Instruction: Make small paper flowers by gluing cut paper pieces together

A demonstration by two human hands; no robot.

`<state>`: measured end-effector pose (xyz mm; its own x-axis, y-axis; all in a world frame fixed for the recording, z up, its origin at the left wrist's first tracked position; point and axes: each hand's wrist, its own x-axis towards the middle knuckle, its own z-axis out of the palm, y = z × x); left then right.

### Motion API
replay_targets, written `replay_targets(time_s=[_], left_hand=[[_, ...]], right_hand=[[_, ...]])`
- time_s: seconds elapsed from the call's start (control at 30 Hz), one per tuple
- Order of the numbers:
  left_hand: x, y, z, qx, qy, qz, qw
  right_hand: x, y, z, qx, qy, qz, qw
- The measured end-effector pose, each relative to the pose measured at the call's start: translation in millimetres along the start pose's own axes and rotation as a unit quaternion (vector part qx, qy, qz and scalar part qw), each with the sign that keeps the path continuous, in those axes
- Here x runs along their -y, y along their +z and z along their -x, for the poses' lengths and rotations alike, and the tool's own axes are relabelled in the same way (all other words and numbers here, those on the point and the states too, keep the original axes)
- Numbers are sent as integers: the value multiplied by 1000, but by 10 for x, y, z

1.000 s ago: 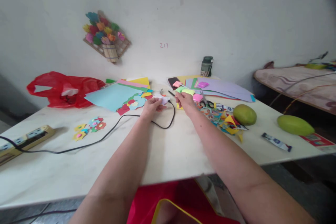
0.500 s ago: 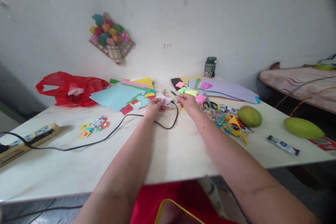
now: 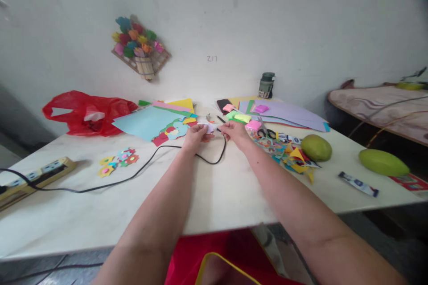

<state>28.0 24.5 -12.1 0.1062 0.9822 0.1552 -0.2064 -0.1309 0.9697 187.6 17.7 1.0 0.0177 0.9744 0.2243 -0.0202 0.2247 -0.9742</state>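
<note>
Near the middle of the table, my left hand (image 3: 196, 134) pinches a small white piece (image 3: 207, 125). Just to the right, my right hand (image 3: 233, 132) has its fingers closed at the end of the black cable (image 3: 221, 153), beside the white piece. A dark pen-like stick (image 3: 220, 119) lies just beyond my right fingers. Cut paper shapes (image 3: 172, 131) are left of my left hand. Packets of coloured clay (image 3: 242, 117) and black-handled scissors (image 3: 266, 134) are close to my right hand.
A power strip (image 3: 40, 180), paper flowers (image 3: 118, 161) and a red bag (image 3: 90, 113) are on the left. Paper scraps (image 3: 296, 158), two green fruits (image 3: 316, 148) and a glue tube (image 3: 359, 184) lie right. A bottle (image 3: 266, 85) stands at the back.
My right hand has shifted slightly left and down, from above the cable end onto it. My left hand keeps its pinch. The whole view has shifted slightly.
</note>
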Motion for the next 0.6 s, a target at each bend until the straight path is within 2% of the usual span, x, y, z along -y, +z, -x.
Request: replay_targets(time_s=[0.17,0.33,0.6], left_hand=[[-2,-7,2,-1,0,15,1000],[-22,10,16,3,-2,23,1000],[-69,28,13,-20,2,51,998]], right_hand=[[-3,6,-13,12,14,-20,1000],[38,15,0,-5,47,-34,998],[15,38,29,8,22,27,999]])
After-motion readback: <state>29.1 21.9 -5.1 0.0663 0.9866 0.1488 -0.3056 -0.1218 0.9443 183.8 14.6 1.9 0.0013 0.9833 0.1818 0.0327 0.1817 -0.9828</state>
